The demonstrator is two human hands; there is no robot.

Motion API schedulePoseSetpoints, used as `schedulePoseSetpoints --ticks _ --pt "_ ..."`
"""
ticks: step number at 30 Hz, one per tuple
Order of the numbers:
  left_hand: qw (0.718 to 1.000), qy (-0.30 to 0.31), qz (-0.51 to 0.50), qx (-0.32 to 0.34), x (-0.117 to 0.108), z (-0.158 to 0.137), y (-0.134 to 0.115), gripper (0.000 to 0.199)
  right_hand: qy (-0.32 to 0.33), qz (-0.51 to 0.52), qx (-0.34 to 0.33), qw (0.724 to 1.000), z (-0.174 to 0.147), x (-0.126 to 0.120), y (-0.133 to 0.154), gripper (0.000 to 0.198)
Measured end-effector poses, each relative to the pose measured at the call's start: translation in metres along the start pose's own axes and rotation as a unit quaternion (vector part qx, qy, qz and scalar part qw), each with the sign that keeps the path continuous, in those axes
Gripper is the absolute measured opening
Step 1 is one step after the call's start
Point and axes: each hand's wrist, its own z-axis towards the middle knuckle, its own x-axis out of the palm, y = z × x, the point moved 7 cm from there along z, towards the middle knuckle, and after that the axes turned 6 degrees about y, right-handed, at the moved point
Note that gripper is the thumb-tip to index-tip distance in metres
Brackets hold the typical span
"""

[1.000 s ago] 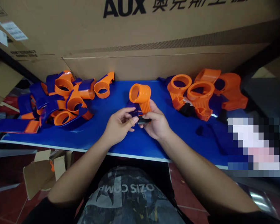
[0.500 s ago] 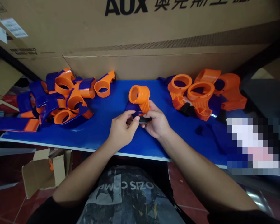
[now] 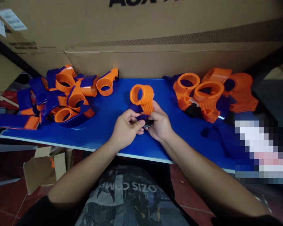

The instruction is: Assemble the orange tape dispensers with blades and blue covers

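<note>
An orange tape dispenser (image 3: 141,95) with a round hub stands upright between my hands over the blue table. My right hand (image 3: 161,122) is closed around its ribbed orange handle. Fingers of my left hand (image 3: 126,128) pinch a small dark blue plastic part (image 3: 142,117) at the dispenser's lower end, the thumb lying on top. A dark, thin piece (image 3: 149,123) shows between the two hands; its kind is hard to make out. More blue plastic shows behind the hub. The fingertips hide where these parts meet.
Several orange and blue tape dispensers (image 3: 76,99) are heaped at the left. More orange dispenser bodies (image 3: 208,91) lie at the right, with black pieces among them. A large cardboard box (image 3: 136,37) stands behind the blue table (image 3: 103,131). An opened carton (image 3: 41,171) sits on the floor.
My left hand has shifted slightly right, closer to my right hand, with the blue part turned between its fingers. My right hand keeps its hold on the dispenser. The view has tilted slightly down.
</note>
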Motion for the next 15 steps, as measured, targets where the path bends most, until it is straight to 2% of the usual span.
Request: schedulePoseSetpoints --ticks 5,8,10,12,13,15 --pt "0.998 0.035 0.047 0.029 -0.001 -0.004 -0.005 0.035 0.036 0.015 0.013 0.999 0.001 0.004 0.006 0.065" --pt "0.980 0.031 0.163 0.108 -0.011 -0.011 -0.018 0.037 0.031 0.022 0.013 0.999 0.002 0.004 0.009 0.062" --pt "0.951 0.022 0.246 0.184 -0.017 -0.017 -0.031 0.053 0.019 0.021 0.016 0.999 0.003 0.003 0.009 0.060" --pt "0.911 0.049 0.318 0.257 -0.015 -0.020 -0.043 0.071 0.013 0.017 0.019 1.000 0.003 0.003 0.009 0.060" --pt "0.889 0.075 0.351 0.286 -0.011 -0.022 -0.047 0.074 0.015 0.015 0.021 1.000 0.003 0.003 0.009 0.060" --pt "0.847 0.122 0.403 0.325 -0.004 -0.022 -0.051 0.064 0.025 0.013 0.022 0.999 0.004 0.004 0.007 0.060"
